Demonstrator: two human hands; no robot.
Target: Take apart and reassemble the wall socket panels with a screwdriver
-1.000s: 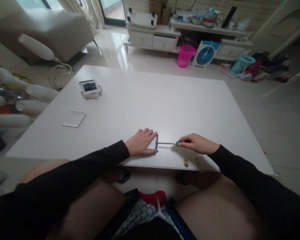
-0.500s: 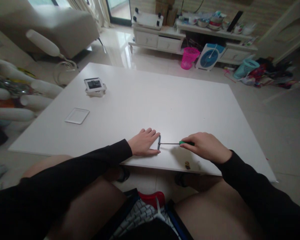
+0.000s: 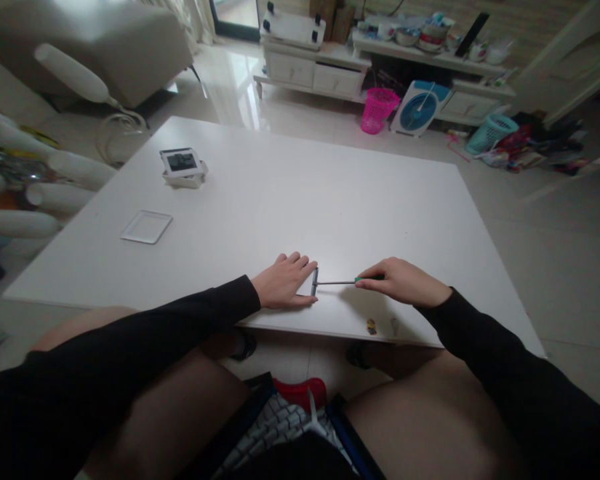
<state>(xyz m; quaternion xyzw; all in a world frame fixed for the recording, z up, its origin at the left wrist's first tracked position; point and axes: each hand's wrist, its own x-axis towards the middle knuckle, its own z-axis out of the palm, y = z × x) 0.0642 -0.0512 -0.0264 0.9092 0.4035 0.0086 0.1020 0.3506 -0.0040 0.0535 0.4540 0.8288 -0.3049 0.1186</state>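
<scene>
My left hand [image 3: 287,281] presses a small white square panel [image 3: 307,287] down on the table near its front edge, thumb and forefinger gripping its sides. The hand hides most of the panel; its grey edge strip faces right. In my right hand [image 3: 403,280] is a screwdriver with a green and black handle. The thin shaft of this screwdriver [image 3: 336,283] lies level, and its tip meets the middle of the panel's grey edge. Below the right hand a small yellow and dark item [image 3: 371,326] lies close to the table edge, its kind unclear.
On the white table [image 3: 300,180], a square white frame [image 3: 147,227] lies at the left. Behind it are stacked white square pieces [image 3: 183,165], the top one dark in its middle. Beyond the table stand a pink basket [image 3: 379,110] and a blue fan [image 3: 419,110].
The view has shifted slightly. My right hand has turned a little around the screwdriver handle, while the tip stays at the panel's edge. My left hand keeps its hold.
</scene>
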